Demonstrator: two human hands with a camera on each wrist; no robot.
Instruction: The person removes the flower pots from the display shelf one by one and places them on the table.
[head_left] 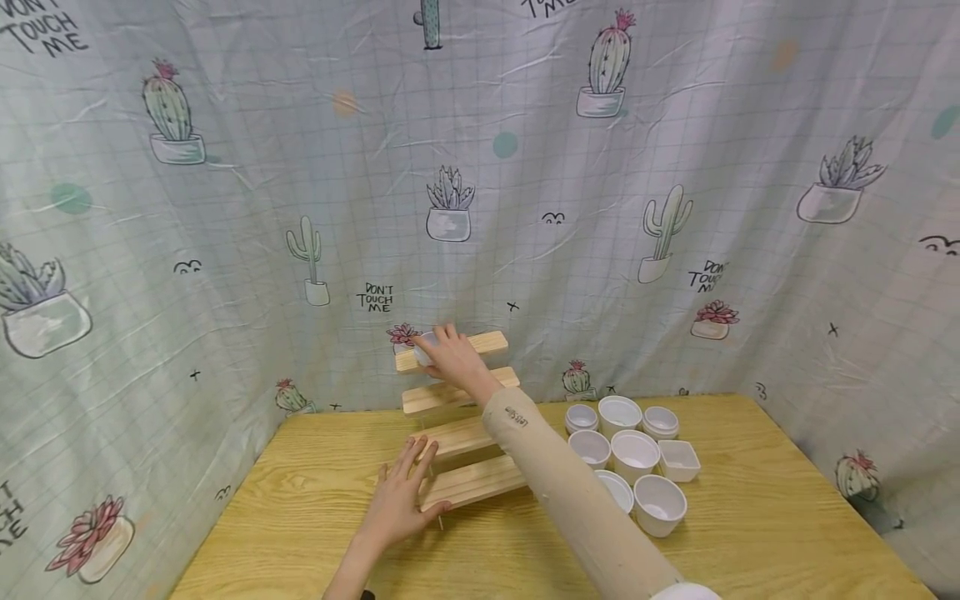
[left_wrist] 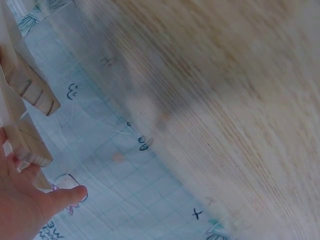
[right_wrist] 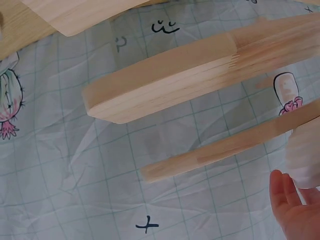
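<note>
A wooden stand of stepped planks [head_left: 468, 486] stands on the table. Over the left part of its top plank [head_left: 491, 342], my right hand [head_left: 459, 360] holds a small white pot [head_left: 424, 348]. The right wrist view shows this pot [right_wrist: 304, 160] at the right edge, fingertips against its side, beside the thin top plank [right_wrist: 200, 162]. My left hand [head_left: 399, 500] rests spread at the left ends of the two lower planks. In the left wrist view its thumb [left_wrist: 67, 198] sticks out straight, and the plank ends [left_wrist: 30, 145] lie by its fingers.
Several white pots [head_left: 635, 454] stand grouped on the table right of the stand, most of them round. One square pot [head_left: 678, 460] is at the group's right side. A cactus-print curtain [head_left: 480, 275] hangs behind and along both sides of the wooden table [head_left: 300, 517].
</note>
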